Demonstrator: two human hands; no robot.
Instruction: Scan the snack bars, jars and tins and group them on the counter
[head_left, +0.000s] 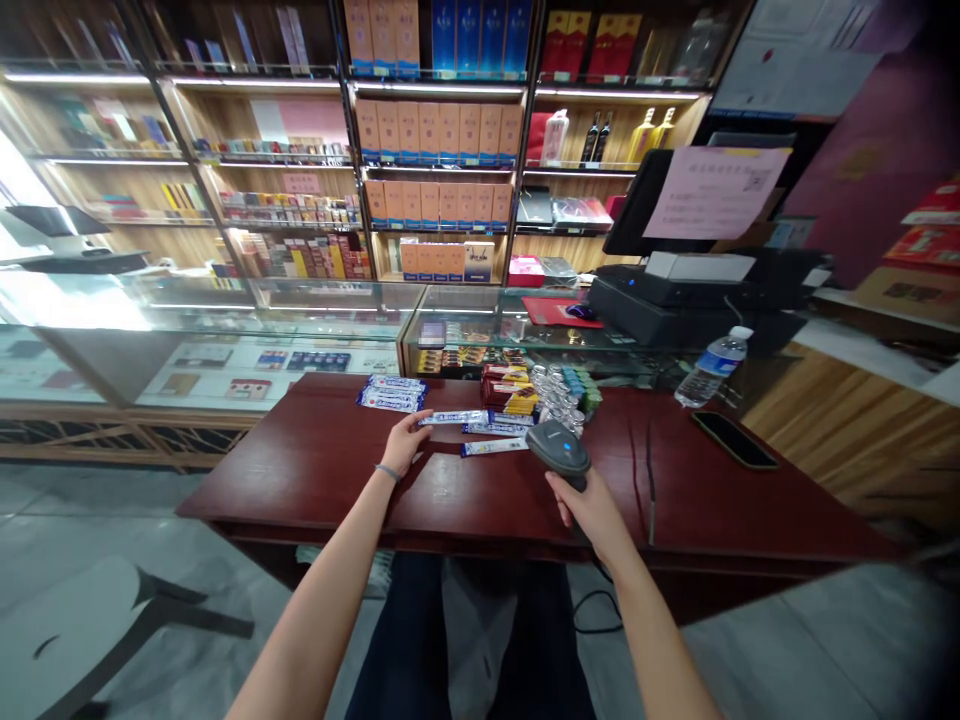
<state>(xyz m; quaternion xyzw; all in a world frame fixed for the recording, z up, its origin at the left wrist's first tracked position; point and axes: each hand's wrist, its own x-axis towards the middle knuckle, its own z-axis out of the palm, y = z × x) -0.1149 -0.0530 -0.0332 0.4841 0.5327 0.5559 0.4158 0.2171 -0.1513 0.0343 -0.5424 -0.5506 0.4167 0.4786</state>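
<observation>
My left hand (407, 443) pinches the left end of a slim blue-and-white packet (454, 418) just over the dark red table (315, 470). My right hand (589, 505) is wrapped round the handle of a dark barcode scanner (559, 450), whose head points away from me and shows a blue light. Similar packets lie below and beside the held one, one of them a flat packet (493, 447) left of the scanner. Further left is a pile of the same packets (393, 393). Behind the scanner are red-and-yellow packs (510, 388) and silver-wrapped items (555, 395).
On the right of the table stand a water bottle (712, 368) and a black phone (733, 440). A dark cord (650, 480) hangs over the front edge. Behind lies a glass display counter (337, 320) with a cash register (675, 295). A grey stool (97, 630) stands at lower left.
</observation>
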